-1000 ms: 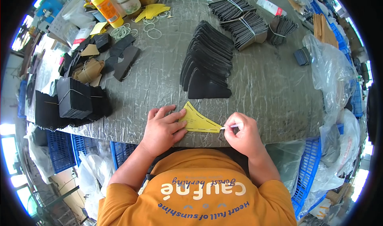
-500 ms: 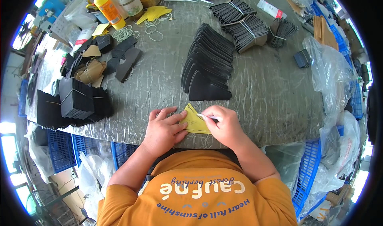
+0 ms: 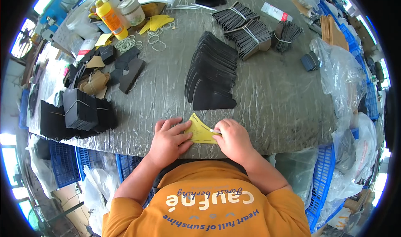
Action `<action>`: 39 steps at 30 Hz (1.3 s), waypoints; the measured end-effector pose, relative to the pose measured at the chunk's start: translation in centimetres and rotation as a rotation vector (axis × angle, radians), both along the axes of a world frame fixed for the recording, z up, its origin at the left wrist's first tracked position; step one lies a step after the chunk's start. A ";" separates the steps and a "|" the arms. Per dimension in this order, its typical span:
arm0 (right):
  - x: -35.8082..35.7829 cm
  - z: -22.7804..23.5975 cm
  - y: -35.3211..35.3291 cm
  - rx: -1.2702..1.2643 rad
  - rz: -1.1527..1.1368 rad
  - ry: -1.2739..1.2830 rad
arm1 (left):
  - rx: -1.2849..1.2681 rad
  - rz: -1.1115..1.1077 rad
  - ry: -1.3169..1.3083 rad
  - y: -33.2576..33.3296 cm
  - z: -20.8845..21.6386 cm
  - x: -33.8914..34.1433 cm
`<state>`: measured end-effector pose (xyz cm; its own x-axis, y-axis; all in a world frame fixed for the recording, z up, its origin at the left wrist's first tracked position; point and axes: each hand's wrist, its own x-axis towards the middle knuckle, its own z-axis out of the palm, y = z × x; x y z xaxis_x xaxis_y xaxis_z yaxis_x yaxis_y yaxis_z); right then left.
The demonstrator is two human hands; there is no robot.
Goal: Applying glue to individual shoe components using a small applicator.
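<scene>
Grey and creased, the table (image 3: 284, 103) spreads out before you. On it, close to the near edge, lies the yellow template (image 3: 199, 134), directly between your hands. Its straight side runs left to right, roughly along the table edge; its narrow tip points away from you, and its curved side faces away and to the right. Your left hand (image 3: 169, 137) is spread flat, fingertips on the template's left side. Your right hand (image 3: 234, 139) is pinched on a slim white pen (image 3: 215, 131) by the curved side and covers the right corner; whether it presses the template, I cannot tell. Neither hand is clearly nearer, and the two are apart. Just beyond the tip, black pieces (image 3: 214, 72) overlap in a row. Farther right sit banded bundles (image 3: 254, 38); to the left, a black stack (image 3: 80, 111) and, farther back, a yellow bottle (image 3: 110, 17).
</scene>
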<state>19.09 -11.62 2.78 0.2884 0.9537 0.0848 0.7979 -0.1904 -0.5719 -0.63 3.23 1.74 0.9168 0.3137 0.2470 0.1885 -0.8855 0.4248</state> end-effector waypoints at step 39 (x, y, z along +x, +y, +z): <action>-0.2 0.1 -1.0 0.079 0.001 -0.033 | -0.086 -0.017 -0.114 -2.3 -0.9 1.8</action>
